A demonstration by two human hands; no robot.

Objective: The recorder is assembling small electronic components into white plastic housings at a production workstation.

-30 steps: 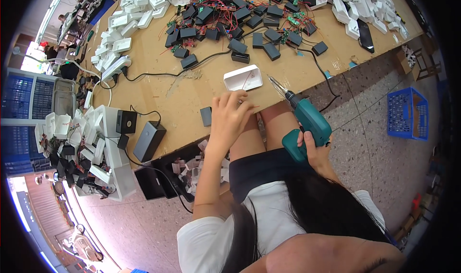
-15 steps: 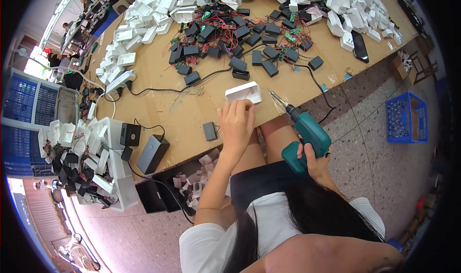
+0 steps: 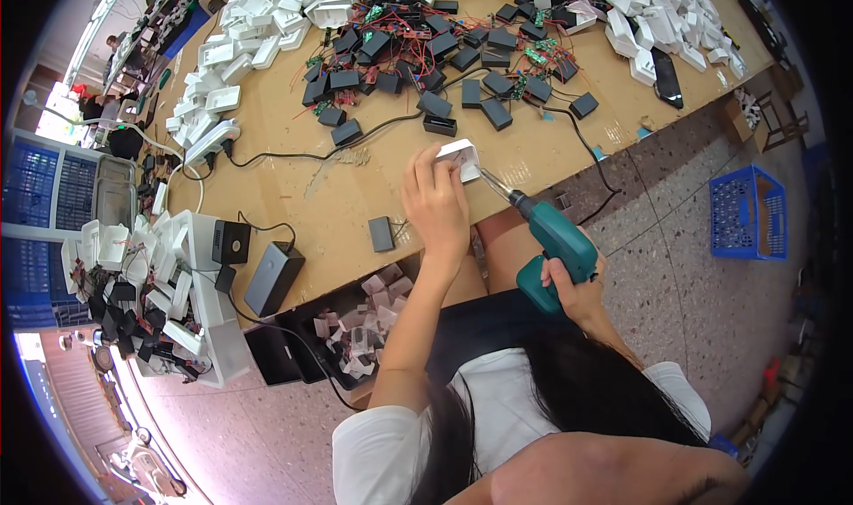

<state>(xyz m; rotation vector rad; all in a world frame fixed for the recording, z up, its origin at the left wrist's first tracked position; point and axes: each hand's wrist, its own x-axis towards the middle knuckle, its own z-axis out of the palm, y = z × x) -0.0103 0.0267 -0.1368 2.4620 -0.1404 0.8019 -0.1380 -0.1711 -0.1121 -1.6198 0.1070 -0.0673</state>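
My left hand [image 3: 435,201] lies over the left end of a small open white plastic case [image 3: 467,171] near the table's front edge, its fingers closed on it and hiding much of the case. In my right hand [image 3: 576,290] is a green power screwdriver [image 3: 562,240], gripped by its handle. Its long metal tip [image 3: 494,183] points up and left, right by the case's open side; whether it touches cannot be told. A small dark grey box [image 3: 381,234] with a thin wire rests on the table to the left of my left wrist.
Behind lies a heap of black boxes, red wires and green circuit boards [image 3: 426,56], ringed by piled white cases [image 3: 267,21]. A black cable [image 3: 293,165] crosses the table. At left stand a larger black box [image 3: 275,281] and a filled white bin [image 3: 218,327]. A blue crate [image 3: 748,214] sits on the floor.
My left hand has moved up onto the white case and covers its left part. The screwdriver has shifted left and its tip is now beside the case. The whole view has shifted slightly.
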